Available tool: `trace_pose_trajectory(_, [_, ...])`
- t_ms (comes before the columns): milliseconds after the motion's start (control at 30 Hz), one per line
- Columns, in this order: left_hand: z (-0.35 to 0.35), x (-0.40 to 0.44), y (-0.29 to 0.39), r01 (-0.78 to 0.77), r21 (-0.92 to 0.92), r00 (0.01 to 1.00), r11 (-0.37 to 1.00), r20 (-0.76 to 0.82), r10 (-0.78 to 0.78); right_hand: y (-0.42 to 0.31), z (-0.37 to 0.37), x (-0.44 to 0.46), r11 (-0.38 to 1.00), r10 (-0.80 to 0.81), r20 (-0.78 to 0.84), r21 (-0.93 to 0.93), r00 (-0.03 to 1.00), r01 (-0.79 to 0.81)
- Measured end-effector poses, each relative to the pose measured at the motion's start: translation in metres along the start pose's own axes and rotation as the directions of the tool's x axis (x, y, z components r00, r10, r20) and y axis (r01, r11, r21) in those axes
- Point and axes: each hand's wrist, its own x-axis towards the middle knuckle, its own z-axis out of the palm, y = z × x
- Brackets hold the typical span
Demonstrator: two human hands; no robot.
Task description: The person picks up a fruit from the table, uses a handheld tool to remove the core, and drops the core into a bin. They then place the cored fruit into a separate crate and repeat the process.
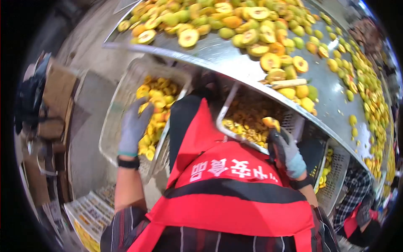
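Observation:
My left hand, in a grey glove, is over the left basket, with its fingers stretched out beside the yellow peach halves inside. I see nothing held in it. My right hand, in a grey glove with dark fingers, is closed on a peach piece, orange-yellow and showing above the fingertips. This hand is over the near right edge of the middle basket, which contains small brownish-yellow scraps. A knife with a pale handle lies by the metal table's near edge.
Across the metal table lie many whole and halved peaches. Another basket with yellow-green pieces stands at the right. Farther right is a co-worker's gloved hand. Cardboard and a printed crate stand on the left.

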Motion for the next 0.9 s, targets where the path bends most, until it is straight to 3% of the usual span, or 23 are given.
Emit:
trace_pose_trajectory(33, [-0.005, 0.001, -0.001, -0.144, 0.163, 0.978, 0.976, -0.127, 0.165, 0.008, 0.0, 0.001, 0.983, -0.16, 0.009, -0.087, 0.987, 0.16])
trace_pose_trajectory(67, [-0.005, 0.012, 0.018, -0.181, 0.148, 0.972, 0.972, -0.123, 0.2, 0.017, -0.002, 0.004, 0.932, -0.314, 0.035, -0.177, 0.949, 0.315])
trace_pose_trajectory(100, [-0.009, 0.021, 0.04, -0.157, -0.122, 0.984, 0.98, -0.109, 0.144, 0.009, -0.005, 0.006, 0.994, -0.109, 0.096, 0.021, 0.989, 0.107])
trace_pose_trajectory(133, [-0.009, 0.026, 0.061, -0.109, -0.377, 0.994, 0.92, -0.071, 0.088, 0.002, -0.005, 0.008, 0.97, 0.08, 0.205, 0.207, 0.975, -0.124])
trace_pose_trajectory(167, [0.001, 0.035, 0.089, -0.301, -0.421, 0.954, 0.856, -0.116, 0.278, -0.003, -0.001, 0.007, 0.966, 0.076, 0.157, 0.231, 0.985, -0.112])
trace_pose_trajectory(200, [0.012, 0.045, 0.12, -0.415, -0.393, 0.906, 0.82, -0.091, 0.414, 0.01, -0.001, 0.012, 0.988, 0.071, 0.142, 0.124, 0.987, -0.089])
trace_pose_trajectory(233, [0.031, 0.053, 0.148, -0.338, -0.497, 0.912, 0.799, 0.036, 0.408, 0.006, 0.001, 0.008, 0.996, -0.073, 0.095, 0.06, 0.993, 0.067])
trace_pose_trajectory(267, [0.04, 0.06, 0.185, -0.424, -0.359, 0.862, 0.832, 0.123, 0.492, 0.004, 0.001, 0.003, 0.976, -0.214, 0.056, -0.012, 0.975, 0.215])
trace_pose_trajectory(300, [0.062, 0.07, 0.21, -0.553, -0.313, 0.775, 0.772, 0.148, 0.614, 0.018, -0.006, 0.002, 0.977, -0.152, 0.109, 0.169, 0.982, 0.133])
trace_pose_trajectory(333, [0.087, 0.079, 0.231, -0.593, -0.324, 0.722, 0.737, 0.193, 0.665, 0.019, -0.011, 0.0, 0.975, -0.154, 0.091, 0.176, 0.984, 0.136])
trace_pose_trajectory(367, [0.114, 0.087, 0.245, -0.605, -0.334, 0.688, 0.723, 0.237, 0.686, 0.018, -0.017, -0.001, 0.947, -0.021, 0.116, 0.322, 0.993, -0.018])
trace_pose_trajectory(400, [0.121, 0.087, 0.267, -0.727, -0.124, 0.624, 0.675, 0.288, 0.726, 0.016, -0.023, -0.004, 0.874, 0.104, 0.162, 0.456, 0.981, -0.168])
trace_pose_trajectory(500, [0.169, 0.091, 0.283, -0.741, -0.033, 0.619, 0.671, 0.354, 0.701, 0.012, -0.034, -0.014, 0.917, 0.095, 0.1, 0.378, 0.99, -0.126])
trace_pose_trajectory(600, [0.168, 0.092, 0.28, -0.641, -0.183, 0.67, 0.746, 0.341, 0.659, 0.011, -0.039, -0.016, 0.961, 0.06, 0.07, 0.266, 0.996, -0.076])
trace_pose_trajectory(667, [0.169, 0.091, 0.265, -0.601, -0.246, 0.744, 0.761, 0.177, 0.645, 0.014, -0.04, -0.011, 0.889, 0.09, 0.074, 0.443, 0.993, -0.113])
trace_pose_trajectory(700, [0.164, 0.086, 0.262, -0.437, -0.487, 0.807, 0.756, 0.159, 0.569, 0.016, -0.041, -0.008, 0.861, 0.079, 0.074, 0.498, 0.994, -0.106])
trace_pose_trajectory(733, [0.153, 0.075, 0.264, -0.245, -0.692, 0.858, 0.679, 0.171, 0.484, 0.011, -0.039, -0.006, 0.84, 0.076, 0.037, 0.536, 0.996, -0.084])
trace_pose_trajectory(767, [0.136, 0.064, 0.263, 0.012, -0.819, 0.878, 0.573, 0.283, 0.387, 0.007, -0.039, -0.004, 0.836, 0.016, 0.072, 0.547, 0.997, -0.053])
trace_pose_trajectory(800, [0.13, 0.058, 0.255, 0.196, -0.914, 0.841, 0.356, 0.343, 0.419, 0.005, -0.039, -0.003, 0.831, -0.042, 0.103, 0.556, 0.994, -0.022])
trace_pose_trajectory(867, [0.103, 0.029, 0.254, 0.48, -0.867, 0.741, 0.135, 0.483, 0.468, -0.002, -0.034, -0.002, 0.801, -0.039, 0.115, 0.598, 0.993, -0.037])
trace_pose_trajectory(900, [0.099, 0.017, 0.25, 0.509, -0.844, 0.716, 0.17, 0.525, 0.46, -0.006, -0.03, -0.001, 0.773, -0.041, 0.14, 0.632, 0.989, -0.057])
